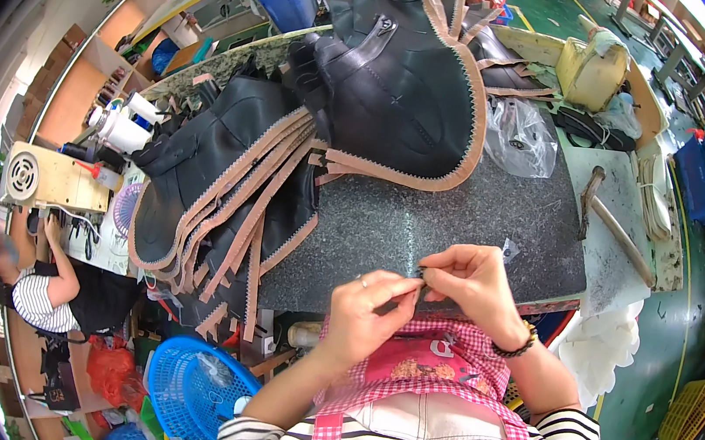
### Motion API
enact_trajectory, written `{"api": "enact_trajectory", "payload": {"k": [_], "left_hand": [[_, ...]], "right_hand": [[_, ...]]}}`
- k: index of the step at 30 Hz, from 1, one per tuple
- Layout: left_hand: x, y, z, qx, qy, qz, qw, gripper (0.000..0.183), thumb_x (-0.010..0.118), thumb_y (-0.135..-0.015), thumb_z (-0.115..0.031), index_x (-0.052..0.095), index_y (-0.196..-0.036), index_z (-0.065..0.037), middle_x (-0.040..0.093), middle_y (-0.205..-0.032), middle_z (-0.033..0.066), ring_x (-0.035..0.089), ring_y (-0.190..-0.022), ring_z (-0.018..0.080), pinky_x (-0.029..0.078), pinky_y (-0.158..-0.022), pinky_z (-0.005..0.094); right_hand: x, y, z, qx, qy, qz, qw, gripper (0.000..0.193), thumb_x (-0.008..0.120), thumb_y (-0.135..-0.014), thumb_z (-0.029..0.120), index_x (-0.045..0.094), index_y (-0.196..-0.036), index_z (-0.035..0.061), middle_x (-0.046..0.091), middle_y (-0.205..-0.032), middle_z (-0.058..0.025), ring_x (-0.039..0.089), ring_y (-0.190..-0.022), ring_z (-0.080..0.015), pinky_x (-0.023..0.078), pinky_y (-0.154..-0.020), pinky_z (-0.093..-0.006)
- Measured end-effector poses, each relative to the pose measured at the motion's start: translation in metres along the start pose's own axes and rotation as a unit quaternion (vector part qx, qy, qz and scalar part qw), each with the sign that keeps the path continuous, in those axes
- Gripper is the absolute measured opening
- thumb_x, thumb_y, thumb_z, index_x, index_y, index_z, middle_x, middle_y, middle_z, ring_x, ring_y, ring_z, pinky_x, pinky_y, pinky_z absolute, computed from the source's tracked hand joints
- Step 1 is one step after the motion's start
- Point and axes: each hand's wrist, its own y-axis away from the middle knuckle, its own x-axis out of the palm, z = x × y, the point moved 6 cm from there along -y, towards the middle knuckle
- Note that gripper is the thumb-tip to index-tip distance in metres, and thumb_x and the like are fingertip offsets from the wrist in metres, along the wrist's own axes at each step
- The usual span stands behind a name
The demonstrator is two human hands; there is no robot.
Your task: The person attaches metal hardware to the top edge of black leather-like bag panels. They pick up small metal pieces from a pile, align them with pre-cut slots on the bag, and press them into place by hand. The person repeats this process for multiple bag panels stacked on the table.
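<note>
Both hands meet above the front edge of a dark speckled work slab [457, 224]. A tiny dark piece [422, 283] sits between the fingertips; its kind is too small to tell. My left hand [367, 314] pinches it from the left, thumb and forefinger together. From the right, my right hand [474, 289] closes its fingertips on the same piece. Beyond them a large black leather-like panel [401, 107], with a zigzag-cut tan edge and a zip, lies on the slab. More such panels [212, 141] are stacked at its left.
A clear plastic bag [521, 139] with small dark bits lies at the slab's far right. A hammer [620, 231] rests on the board to the right. At lower left stands a blue basket [195, 394]. A co-worker [44, 292] sits by a sewing machine [54, 177].
</note>
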Motion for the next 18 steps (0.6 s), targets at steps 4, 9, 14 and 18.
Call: {"api": "enact_trajectory", "payload": {"k": [4,9,14,18], "left_hand": [[0.003,-0.004,0.020,-0.193,0.278,0.159,0.927,0.020,0.075,-0.075,0.005,0.073,-0.095,0.001,0.068,-0.083,0.0057,0.066,-0.079,0.0131,0.052,-0.072,0.0233],[0.011,0.005,0.023,-0.221,0.457,0.142,0.850,0.008,0.074,-0.083,-0.003,0.073,-0.091,-0.001,0.068,-0.081,0.0028,0.062,-0.077,0.0076,0.051,-0.070,0.0209],[0.015,0.013,0.020,-0.204,0.615,0.108,0.754,0.005,0.073,-0.084,-0.004,0.071,-0.088,-0.001,0.068,-0.084,0.0042,0.061,-0.077,0.0081,0.050,-0.070,0.0220],[-0.011,-0.001,0.004,-0.137,0.478,0.107,0.861,0.008,0.074,-0.083,-0.006,0.071,-0.088,-0.002,0.068,-0.085,0.0054,0.062,-0.080,0.0106,0.051,-0.073,0.0260]], "right_hand": [[0.004,0.005,0.010,0.072,-0.002,0.069,0.995,0.009,0.066,-0.084,-0.001,0.065,-0.093,-0.0041,0.068,-0.081,-0.0059,0.066,-0.064,-0.0112,0.053,-0.060,-0.0218],[0.004,0.015,0.004,0.037,-0.067,0.125,0.989,0.014,0.066,-0.087,-0.003,0.065,-0.100,-0.0060,0.068,-0.087,-0.0081,0.067,-0.075,-0.0136,0.056,-0.070,-0.0243],[0.022,0.029,0.048,-0.333,0.257,0.165,0.892,0.019,0.078,-0.075,0.000,0.068,-0.090,0.0004,0.068,-0.084,-0.0091,0.070,-0.073,-0.0188,0.054,-0.061,-0.0272],[0.038,0.039,0.078,-0.457,0.405,0.096,0.786,0.021,0.077,-0.067,0.000,0.067,-0.084,0.0037,0.064,-0.079,-0.0080,0.065,-0.067,-0.0213,0.051,-0.055,-0.0297]]}}
